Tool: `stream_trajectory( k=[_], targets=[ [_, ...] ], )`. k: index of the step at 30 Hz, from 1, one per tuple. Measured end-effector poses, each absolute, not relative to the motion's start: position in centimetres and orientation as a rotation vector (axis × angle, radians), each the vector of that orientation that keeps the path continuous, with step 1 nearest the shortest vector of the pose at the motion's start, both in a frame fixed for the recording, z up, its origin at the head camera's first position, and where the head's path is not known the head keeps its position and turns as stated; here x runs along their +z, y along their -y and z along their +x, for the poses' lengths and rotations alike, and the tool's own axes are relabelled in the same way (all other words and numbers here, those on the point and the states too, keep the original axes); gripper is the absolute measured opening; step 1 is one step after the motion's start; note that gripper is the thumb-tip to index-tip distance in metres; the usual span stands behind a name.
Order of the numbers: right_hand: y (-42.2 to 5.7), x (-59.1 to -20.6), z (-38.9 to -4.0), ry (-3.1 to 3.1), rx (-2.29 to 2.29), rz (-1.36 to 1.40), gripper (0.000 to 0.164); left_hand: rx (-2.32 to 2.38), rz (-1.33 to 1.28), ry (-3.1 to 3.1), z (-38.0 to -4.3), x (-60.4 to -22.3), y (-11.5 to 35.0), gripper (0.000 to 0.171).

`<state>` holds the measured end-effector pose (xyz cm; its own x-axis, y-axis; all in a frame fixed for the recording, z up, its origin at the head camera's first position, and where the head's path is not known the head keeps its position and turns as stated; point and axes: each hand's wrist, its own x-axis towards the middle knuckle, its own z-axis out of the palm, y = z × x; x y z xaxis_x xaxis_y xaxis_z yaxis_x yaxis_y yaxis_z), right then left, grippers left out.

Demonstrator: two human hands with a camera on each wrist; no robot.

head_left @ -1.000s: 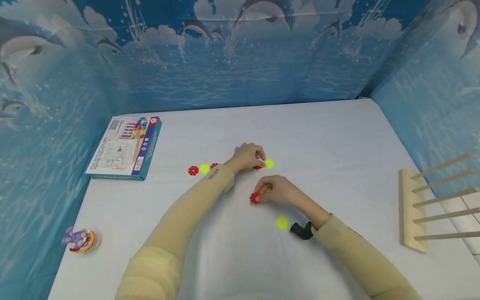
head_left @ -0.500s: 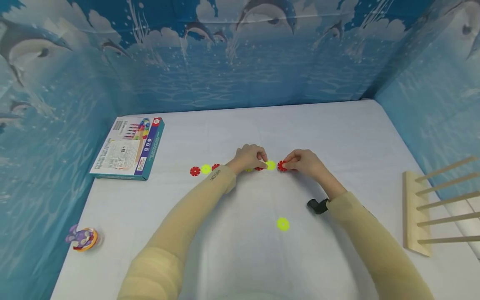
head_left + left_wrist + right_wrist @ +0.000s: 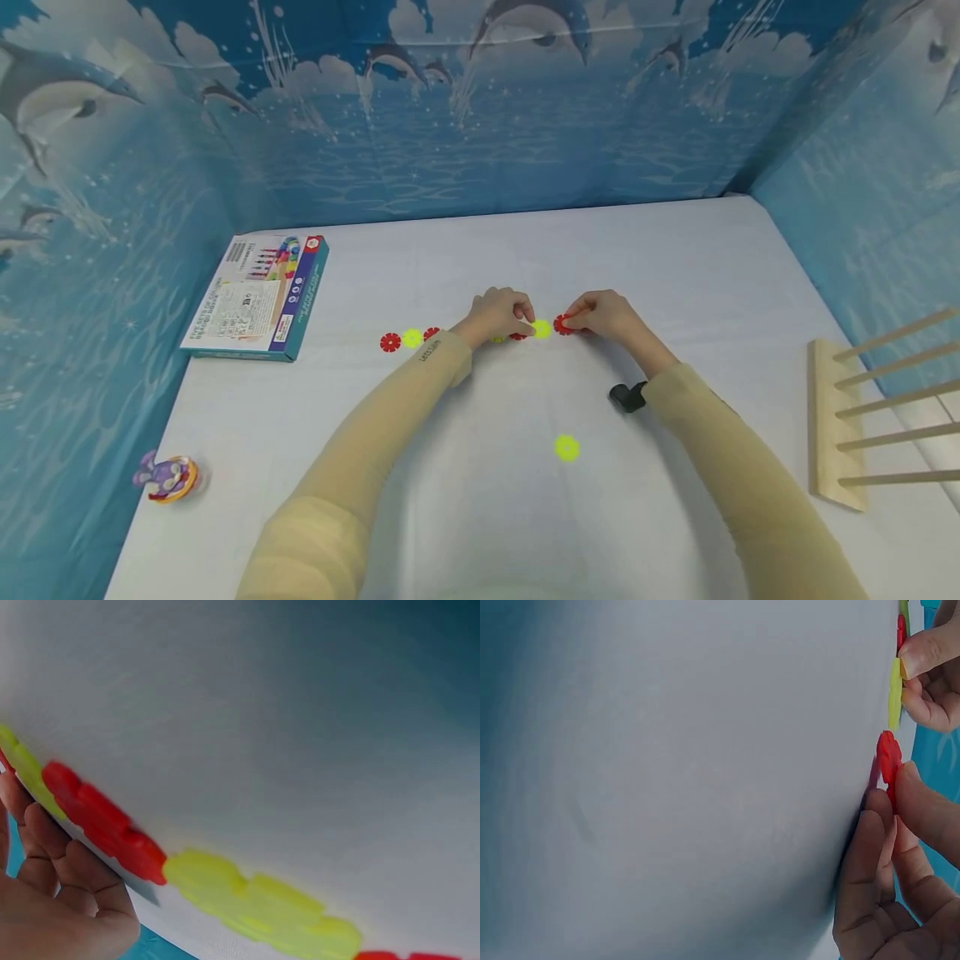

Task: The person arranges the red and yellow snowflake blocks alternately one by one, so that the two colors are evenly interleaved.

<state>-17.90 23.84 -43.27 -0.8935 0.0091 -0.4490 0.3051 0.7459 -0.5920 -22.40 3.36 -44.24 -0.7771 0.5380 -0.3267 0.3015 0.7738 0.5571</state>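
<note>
A row of red and yellow notched plastic discs runs across the white table, from a red disc (image 3: 390, 342) at its left end. My left hand (image 3: 497, 312) pinches the yellow notched disc (image 3: 542, 328) at the row's right end between thumb and fingers. My right hand (image 3: 609, 318) pinches a red notched disc (image 3: 561, 324) just right of it. In the right wrist view this red disc (image 3: 889, 757) stands tilted, its edge close to the yellow disc (image 3: 895, 694). The left wrist view shows red (image 3: 105, 821) and yellow (image 3: 262, 904) discs edge to edge; my left forearm hides part of the row from above.
A loose yellow disc (image 3: 567, 447) lies nearer the front. At left are a flat printed box (image 3: 255, 297) and a small purple toy (image 3: 167, 477). A wooden peg rack (image 3: 831, 425) stands at right. Dolphin-printed curtains (image 3: 480, 150) enclose the table (image 3: 480, 517).
My right hand has carried the red disc from the front up to the row's right end, then shifted slightly back and left. My left hand has stayed in place.
</note>
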Motion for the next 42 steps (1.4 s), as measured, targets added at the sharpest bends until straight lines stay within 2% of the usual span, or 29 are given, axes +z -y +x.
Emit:
stream_trajectory(
  k=[6, 32, 42],
  targets=[
    [-23.6, -43.4, -18.0, -2.538, -0.928, 0.257, 0.032, 0.654, 0.646, -2.476, -22.7, -44.4, -3.5, 0.018],
    [-22.9, -43.6, -17.9, -2.552, -0.895, 0.329, 0.021, 0.662, 0.584, -2.452, -22.4, -43.6, -3.8, 0.019],
    [-22.9, -43.6, -17.7, -2.58, -0.904, 0.319, 0.019, 0.635, 0.591, -2.534, -22.0, -43.8, -5.5, 0.02]
  ],
)
